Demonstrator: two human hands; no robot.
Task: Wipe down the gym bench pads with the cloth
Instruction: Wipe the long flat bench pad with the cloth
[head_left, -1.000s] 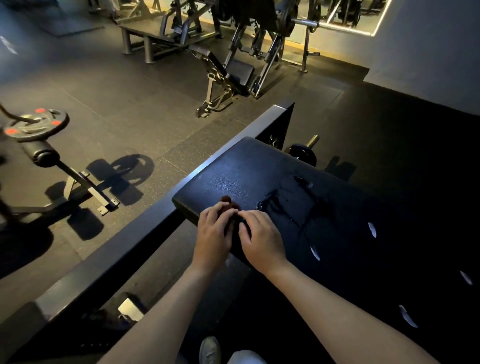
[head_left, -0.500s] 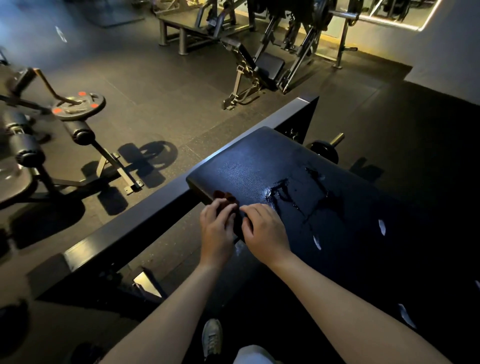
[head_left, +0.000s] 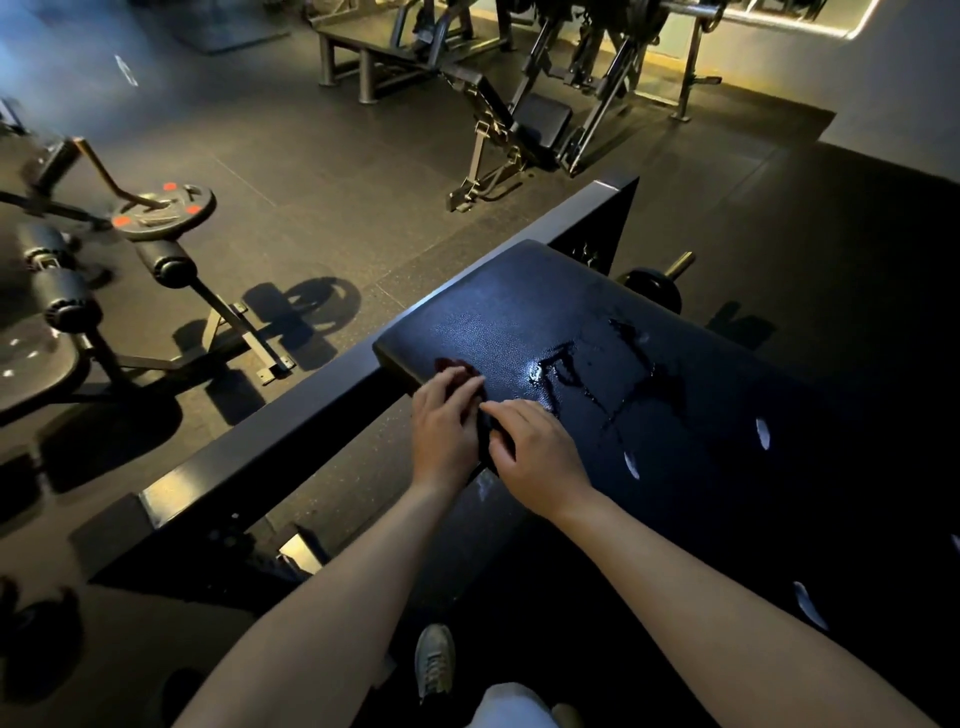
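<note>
At six o'clock, nearest the camera, one pale laced shoe (head_left: 434, 661) stands on the dark floor between two bare forearms. The forearms lead up to the hands, which lie close together at the near left corner of the black, grain-textured vinyl bench pad (head_left: 524, 312).

The left hand (head_left: 445, 431) presses fairly straight fingers down on the dark red cloth (head_left: 456, 368), which shows as a small fold at twelve o'clock of its fingertips. The right hand (head_left: 537, 449), just at three o'clock of the left, bends its fingers over the cloth's dark middle. Whether it pinches or only presses, I cannot tell.

The cloth looks soft, light and limp. I judge it will bunch unless flat palms hold it spread, so the top face is the place to hold it. The pad should be firm and slick where wet.

- Cloths: one.
- Pads under the hands: one.
- Hands: two.

At two o'clock of the hands, glistening wet streaks (head_left: 571, 374) await wiping. At nine o'clock runs one grey steel frame beam (head_left: 311, 415). Beyond it lies one black weight plate with red marks (head_left: 162, 210). Far off at twelve o'clock stands a black incline bench (head_left: 540, 122).
</note>
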